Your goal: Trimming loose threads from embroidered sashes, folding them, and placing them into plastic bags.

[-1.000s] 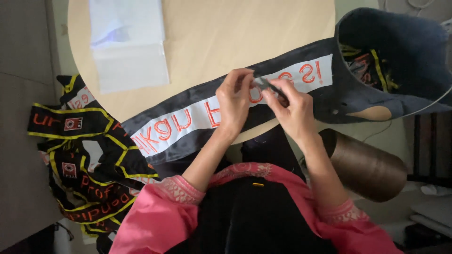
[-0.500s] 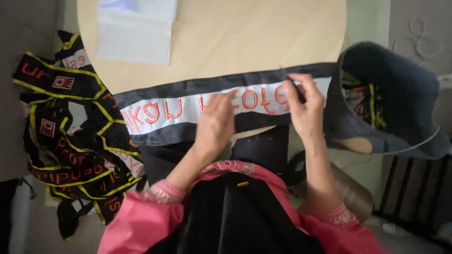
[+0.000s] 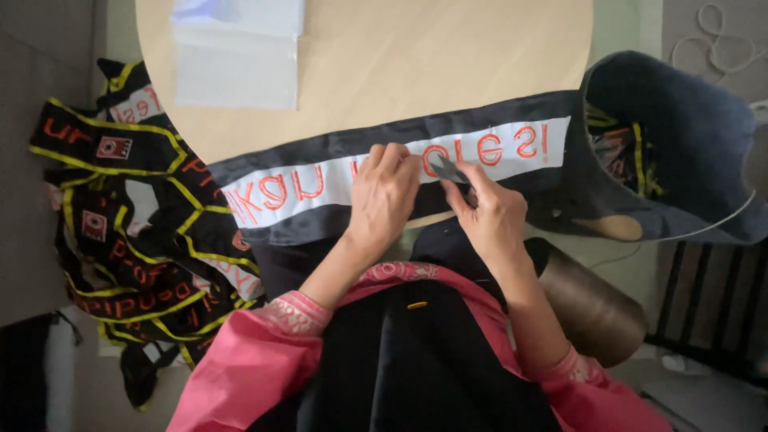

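Note:
A long black fabric band (image 3: 480,128) with a white strip and orange stitched letters lies across the near edge of a round wooden table (image 3: 416,64). My left hand (image 3: 386,196) presses flat on the white strip near its middle. My right hand (image 3: 490,214) pinches a small dark tool (image 3: 445,168) against the strip, just right of the left hand. The band's right end runs into a dark blue fabric bag (image 3: 680,136). Pink sleeves cover both my forearms.
A heap of black bands with yellow edging and orange lettering (image 3: 120,232) hangs off the table's left side. A clear plastic sleeve with paper (image 3: 236,56) lies at the table's far edge. A brown cylinder (image 3: 592,308) sits by my right arm.
The view has shifted, so the band now lies more level. My right hand has slid left along the strip, closer to my left hand, with the small tool in its fingers.

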